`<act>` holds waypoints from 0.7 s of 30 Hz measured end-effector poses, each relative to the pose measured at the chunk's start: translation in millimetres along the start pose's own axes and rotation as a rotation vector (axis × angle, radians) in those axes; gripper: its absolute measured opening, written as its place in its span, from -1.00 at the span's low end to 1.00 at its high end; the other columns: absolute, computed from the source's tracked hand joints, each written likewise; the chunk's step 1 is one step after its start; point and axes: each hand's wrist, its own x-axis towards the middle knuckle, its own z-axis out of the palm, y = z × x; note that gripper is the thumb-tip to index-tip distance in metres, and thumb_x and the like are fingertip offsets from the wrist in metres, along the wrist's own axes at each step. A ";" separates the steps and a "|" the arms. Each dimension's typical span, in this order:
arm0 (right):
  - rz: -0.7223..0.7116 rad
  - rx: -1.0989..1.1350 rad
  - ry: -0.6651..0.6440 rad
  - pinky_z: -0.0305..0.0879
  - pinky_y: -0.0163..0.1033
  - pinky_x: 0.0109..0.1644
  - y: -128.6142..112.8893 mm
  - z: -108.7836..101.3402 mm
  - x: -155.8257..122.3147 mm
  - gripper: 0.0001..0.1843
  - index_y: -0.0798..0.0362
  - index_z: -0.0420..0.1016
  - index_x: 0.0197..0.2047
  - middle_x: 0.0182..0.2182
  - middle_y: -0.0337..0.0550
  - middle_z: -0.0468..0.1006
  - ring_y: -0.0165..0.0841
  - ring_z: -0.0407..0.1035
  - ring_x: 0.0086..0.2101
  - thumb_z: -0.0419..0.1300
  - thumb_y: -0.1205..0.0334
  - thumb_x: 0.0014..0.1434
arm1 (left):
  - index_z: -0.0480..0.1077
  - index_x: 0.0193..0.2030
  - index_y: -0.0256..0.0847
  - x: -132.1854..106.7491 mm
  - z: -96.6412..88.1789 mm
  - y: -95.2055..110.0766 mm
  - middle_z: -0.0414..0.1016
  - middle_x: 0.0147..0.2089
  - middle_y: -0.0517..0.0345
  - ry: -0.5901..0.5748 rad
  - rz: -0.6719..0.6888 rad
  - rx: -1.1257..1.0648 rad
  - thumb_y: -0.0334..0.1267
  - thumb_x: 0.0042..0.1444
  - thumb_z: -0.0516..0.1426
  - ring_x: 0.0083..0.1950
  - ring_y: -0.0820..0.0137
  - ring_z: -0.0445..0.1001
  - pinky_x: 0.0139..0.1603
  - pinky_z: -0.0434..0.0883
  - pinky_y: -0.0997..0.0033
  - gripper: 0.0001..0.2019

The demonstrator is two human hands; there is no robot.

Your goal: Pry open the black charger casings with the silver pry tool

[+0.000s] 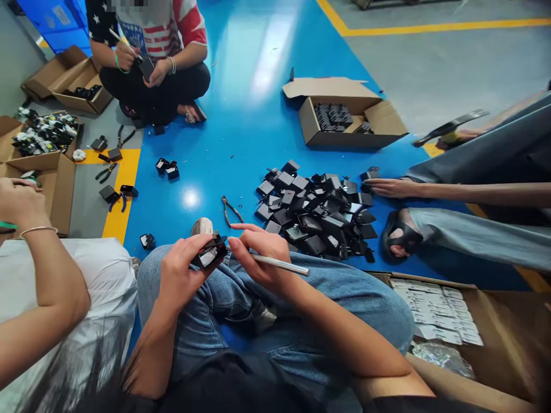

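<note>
Over my lap, my left hand (183, 267) is closed around a small black plastic case (210, 254) with a white piece showing in its open side. My right hand (262, 252) grips a slim silver rod-like tool (282, 264), its rear end sticking out to the right. The fingertips of that hand sit close to the case; the tool's front end is hidden by them. Just past my hands a pair of pliers (231, 211) lies on the blue floor. A roll of tape-like material (201, 227) shows behind the case.
A heap of black cases (318, 212) lies ahead to the right, before a cardboard box (336, 139) of stacked black parts. Another box with white parts (437, 310) stands at my right. People sit at left, ahead and right; the right one holds a hammer (451, 126).
</note>
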 end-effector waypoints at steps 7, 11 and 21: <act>0.061 -0.003 -0.019 0.12 -0.31 -0.43 -0.8 4.3 -2.0 -0.57 -0.02 0.06 -0.52 -0.61 -0.33 0.18 -0.47 0.15 -0.58 0.02 0.17 0.42 | 0.47 0.12 -0.03 0.3 1.0 -3.1 0.64 0.04 0.11 0.006 -0.001 0.051 -0.15 0.22 0.27 -0.07 0.30 0.60 -0.03 0.47 0.37 -0.67; 0.070 0.082 -0.005 0.06 -0.32 -0.46 4.6 8.4 -0.6 -0.56 -0.02 0.00 -0.51 -0.61 -0.39 0.08 -0.50 -0.01 -0.61 0.03 0.19 0.41 | 0.49 0.09 -0.04 0.8 1.7 -3.9 0.65 -0.03 0.11 0.017 -0.015 0.089 -0.12 0.19 0.29 -0.17 0.33 0.57 -0.10 0.45 0.41 -0.67; -0.010 0.128 0.040 0.44 -0.28 -0.11 15.1 16.6 -1.0 -0.56 -0.03 0.01 -0.51 -0.60 -0.39 -0.04 -0.47 0.05 -0.59 -0.02 0.17 0.43 | 0.47 0.05 -0.09 1.6 3.3 -6.5 0.66 -0.06 0.08 0.068 0.069 0.194 -0.14 0.20 0.29 -0.20 0.35 0.57 -0.16 0.46 0.42 -0.70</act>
